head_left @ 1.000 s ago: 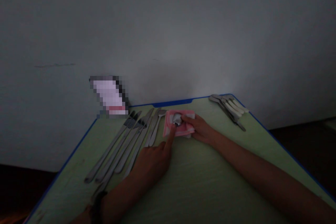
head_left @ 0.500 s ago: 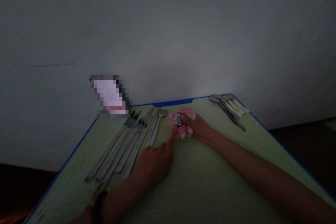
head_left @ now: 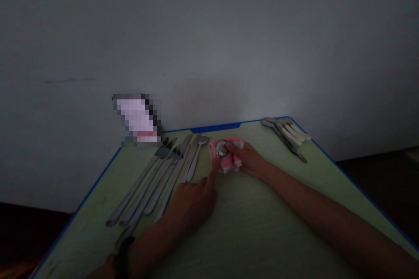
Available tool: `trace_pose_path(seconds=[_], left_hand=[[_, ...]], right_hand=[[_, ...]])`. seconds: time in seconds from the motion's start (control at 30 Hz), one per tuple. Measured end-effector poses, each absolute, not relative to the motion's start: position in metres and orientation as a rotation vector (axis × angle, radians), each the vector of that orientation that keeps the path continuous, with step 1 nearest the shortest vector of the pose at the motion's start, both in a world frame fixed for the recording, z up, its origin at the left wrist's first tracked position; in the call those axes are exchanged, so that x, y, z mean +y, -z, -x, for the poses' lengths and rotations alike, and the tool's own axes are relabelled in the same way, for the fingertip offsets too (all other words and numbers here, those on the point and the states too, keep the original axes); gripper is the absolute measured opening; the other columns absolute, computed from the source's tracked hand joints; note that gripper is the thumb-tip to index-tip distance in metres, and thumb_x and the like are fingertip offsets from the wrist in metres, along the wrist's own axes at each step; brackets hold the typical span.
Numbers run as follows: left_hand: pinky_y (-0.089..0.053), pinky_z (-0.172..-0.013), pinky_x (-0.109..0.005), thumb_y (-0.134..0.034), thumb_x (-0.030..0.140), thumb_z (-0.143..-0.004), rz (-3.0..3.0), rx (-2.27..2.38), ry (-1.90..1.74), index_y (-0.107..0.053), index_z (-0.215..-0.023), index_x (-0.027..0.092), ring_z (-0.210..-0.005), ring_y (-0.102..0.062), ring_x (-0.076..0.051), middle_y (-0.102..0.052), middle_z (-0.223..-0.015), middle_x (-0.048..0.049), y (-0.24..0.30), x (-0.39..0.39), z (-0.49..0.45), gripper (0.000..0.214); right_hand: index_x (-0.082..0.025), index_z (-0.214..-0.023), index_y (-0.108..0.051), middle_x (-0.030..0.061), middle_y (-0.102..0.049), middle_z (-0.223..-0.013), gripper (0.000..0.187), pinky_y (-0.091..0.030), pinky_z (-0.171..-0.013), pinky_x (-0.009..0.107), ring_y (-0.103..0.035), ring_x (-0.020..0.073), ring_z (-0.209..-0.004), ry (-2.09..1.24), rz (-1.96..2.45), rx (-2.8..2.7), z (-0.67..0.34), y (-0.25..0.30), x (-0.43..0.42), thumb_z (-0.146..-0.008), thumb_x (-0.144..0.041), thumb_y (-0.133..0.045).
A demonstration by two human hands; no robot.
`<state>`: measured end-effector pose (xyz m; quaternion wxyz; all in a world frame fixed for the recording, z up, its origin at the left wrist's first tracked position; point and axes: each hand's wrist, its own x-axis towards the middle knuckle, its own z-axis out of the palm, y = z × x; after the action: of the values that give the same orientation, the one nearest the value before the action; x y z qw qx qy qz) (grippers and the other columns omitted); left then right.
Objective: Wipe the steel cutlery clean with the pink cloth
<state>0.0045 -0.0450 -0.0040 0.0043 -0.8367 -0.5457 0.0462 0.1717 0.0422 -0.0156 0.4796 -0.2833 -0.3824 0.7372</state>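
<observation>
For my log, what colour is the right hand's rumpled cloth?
Pink with white: the rumpled cloth, seen in the head view.

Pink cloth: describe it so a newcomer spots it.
At the green table, look between the left cutlery row and right cutlery pile. The pink-and-white cloth is in the right grip; among all that cutlery, it's the only fabric.

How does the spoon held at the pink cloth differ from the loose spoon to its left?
The held spoon is kept against the pink cloth by the right hand; the loose spoon lies on the green table. The held spoon's handle can't be made out; the loose spoon's handle shows. The held spoon has bright highlights; the loose spoon looks duller. Both have grey metallic bowls.
</observation>
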Motion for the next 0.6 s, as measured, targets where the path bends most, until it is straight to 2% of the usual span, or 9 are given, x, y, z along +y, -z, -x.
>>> trace_pose_path(seconds=[0.13, 0.23, 0.37, 0.43, 0.5, 0.6], left_hand=[[-0.043, -0.057, -0.031, -0.034, 0.022, -0.088, 2.622, -1.729, -0.133, 0.018, -0.141, 0.017, -0.062, -0.064, -0.020, -0.069, -0.090, -0.0080, 0.0054, -0.0448, -0.0040, 0.074], [-0.043, -0.057, -0.031, -0.033, 0.023, -0.089, 2.631, -1.726, -0.118, 0.018, -0.141, 0.017, -0.061, -0.064, -0.019, -0.069, -0.091, -0.0078, 0.0053, -0.0446, -0.0042, 0.073], [-0.042, -0.056, -0.030, -0.032, 0.023, -0.089, 2.633, -1.749, -0.131, 0.019, -0.141, 0.016, -0.058, -0.063, -0.018, -0.069, -0.089, -0.0077, 0.0027, -0.0441, -0.0048, 0.073], [-0.042, -0.055, -0.030, -0.033, 0.023, -0.089, 2.637, -1.753, -0.136, 0.020, -0.140, 0.015, -0.057, -0.063, -0.018, -0.070, -0.087, -0.0068, 0.0014, -0.0439, -0.0050, 0.075], [-0.042, -0.055, -0.030, -0.035, 0.023, -0.088, 2.638, -1.753, -0.147, 0.022, -0.140, 0.017, -0.058, -0.063, -0.019, -0.070, -0.086, -0.0057, 0.0008, -0.0438, -0.0051, 0.077], [-0.043, -0.057, -0.031, -0.036, 0.023, -0.087, 2.625, -1.746, -0.151, 0.023, -0.139, 0.017, -0.060, -0.064, -0.019, -0.070, -0.085, -0.0053, 0.0015, -0.0438, -0.0048, 0.079]], right_hand=[[-0.016, -0.084, -0.065, 0.0029, -0.069, -0.078, 0.027, -0.049, -0.072, 0.029, -0.062, 0.0147, -0.070, -1.847, 0.734, -0.781, -0.1703, 0.0156, 0.0433, -0.064, -0.032, -0.072], [-0.016, -0.085, -0.063, 0.0051, -0.069, -0.080, 0.027, -0.049, -0.076, 0.033, -0.064, 0.0176, -0.077, -1.943, 0.719, -0.712, -0.1712, 0.0156, 0.0455, -0.071, -0.039, -0.066], [-0.016, -0.089, -0.061, 0.0093, -0.069, -0.082, 0.052, -0.048, -0.079, 0.040, -0.063, 0.0231, -0.086, -2.063, 0.607, -0.694, -0.1757, 0.0123, 0.0453, -0.076, -0.063, -0.045], [-0.015, -0.091, -0.061, 0.0106, -0.069, -0.084, 0.060, -0.047, -0.080, 0.042, -0.063, 0.0246, -0.089, -2.060, 0.576, -0.705, -0.1781, 0.0109, 0.0446, -0.075, -0.069, -0.037], [-0.015, -0.091, -0.061, 0.0106, -0.069, -0.084, 0.059, -0.047, -0.080, 0.042, -0.062, 0.0249, -0.089, -2.051, 0.576, -0.698, -0.1793, 0.0113, 0.0450, -0.077, -0.066, -0.035], [-0.016, -0.089, -0.062, 0.0084, -0.069, -0.082, 0.042, -0.047, -0.079, 0.040, -0.063, 0.0229, -0.086, -2.021, 0.611, -0.658, -0.1779, 0.0157, 0.0475, -0.082, -0.051, -0.039]])
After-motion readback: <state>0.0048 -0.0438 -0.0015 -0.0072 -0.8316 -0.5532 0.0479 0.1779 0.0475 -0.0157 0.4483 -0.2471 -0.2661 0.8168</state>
